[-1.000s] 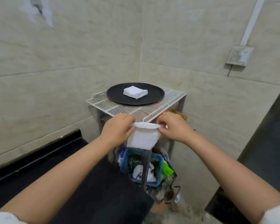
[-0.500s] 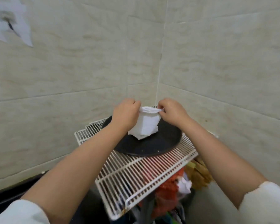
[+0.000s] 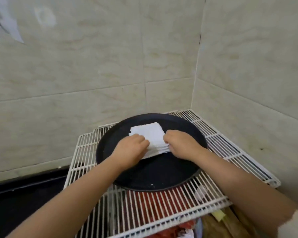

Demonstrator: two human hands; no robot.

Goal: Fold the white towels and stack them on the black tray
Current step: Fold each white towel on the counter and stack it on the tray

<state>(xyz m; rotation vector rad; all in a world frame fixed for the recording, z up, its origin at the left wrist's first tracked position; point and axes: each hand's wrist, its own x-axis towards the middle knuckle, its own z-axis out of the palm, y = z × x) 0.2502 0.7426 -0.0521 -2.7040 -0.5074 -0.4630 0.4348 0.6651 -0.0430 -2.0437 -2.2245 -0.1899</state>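
A round black tray rests on a white wire rack in the corner of two tiled walls. A folded white towel lies flat on top of a small white stack in the middle of the tray. My left hand grips the towel's near left edge and my right hand grips its near right edge. Both hands are down on the stack with fingers curled. The layers under the top towel show only as thin white edges between my hands.
Tiled walls close in behind and to the right of the rack. Red and mixed items lie under the rack, seen through the wires. A dark counter runs along the left wall below the rack.
The towel hung in the air between my hands before. Both hands have carried it forward and down, and it now lies flat on the stack on the tray.
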